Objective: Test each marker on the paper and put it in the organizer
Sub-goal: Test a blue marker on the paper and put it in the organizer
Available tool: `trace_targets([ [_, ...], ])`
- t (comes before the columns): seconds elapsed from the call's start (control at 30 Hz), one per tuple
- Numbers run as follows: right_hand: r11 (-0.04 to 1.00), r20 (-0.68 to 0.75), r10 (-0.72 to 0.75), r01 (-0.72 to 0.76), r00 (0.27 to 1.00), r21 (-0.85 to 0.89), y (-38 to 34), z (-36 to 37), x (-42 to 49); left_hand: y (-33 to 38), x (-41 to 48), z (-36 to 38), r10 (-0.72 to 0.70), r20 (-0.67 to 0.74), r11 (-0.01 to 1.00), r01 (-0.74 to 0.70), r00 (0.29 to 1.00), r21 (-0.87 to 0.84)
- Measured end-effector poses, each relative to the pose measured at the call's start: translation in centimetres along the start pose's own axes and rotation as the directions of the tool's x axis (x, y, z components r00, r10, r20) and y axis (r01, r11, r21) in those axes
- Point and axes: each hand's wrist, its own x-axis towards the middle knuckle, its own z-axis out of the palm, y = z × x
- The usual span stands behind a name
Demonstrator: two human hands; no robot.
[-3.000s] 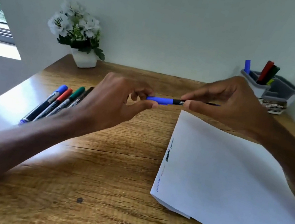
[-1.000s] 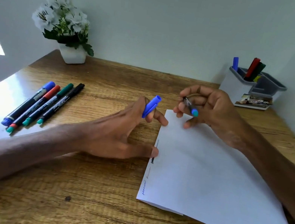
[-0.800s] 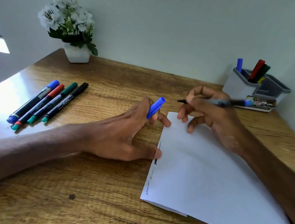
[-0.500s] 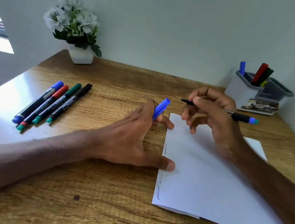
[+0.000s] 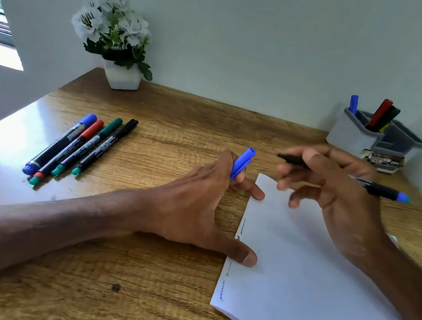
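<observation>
- At the twelve o'clock end of the white sheet of paper (image 5: pixel 319 306), our right hand (image 5: pixel 338 199) pinches the slim black marker with a blue end (image 5: pixel 379 189), uncapped and held clear of the sheet.
- Its long axis runs nine to three o'clock, nearly level, with the bare tip toward nine and the blue end toward three. We judge the tip must dip toward six o'clock before it can write.
- Our left hand (image 5: pixel 195 208) lies at nine o'clock of the sheet. Its thumb and one fingertip press the left edge, and the blue plastic cap (image 5: pixel 243 162) stands gripped between its fingers.
- Small wavy test marks (image 5: pixel 222 291) line that left edge, and the bare stretch by the far corner lies near the tip.
- At ten o'clock on the wooden desk (image 5: pixel 183 115), four capped markers (image 5: pixel 82 145), blue, red, green and black, lie side by side, well apart from both hands.
- At one o'clock stands the grey plastic organizer (image 5: pixel 351 138), nearer the right hand.
</observation>
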Motion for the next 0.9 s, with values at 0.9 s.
trace_targets([
  [0.9,0.906,0.262,-0.047,0.152,0.964,-0.396,1.7,1.2,-1.6,0.0,-0.1,0.1,0.064,-0.022,0.998,-0.064,0.998,0.009],
])
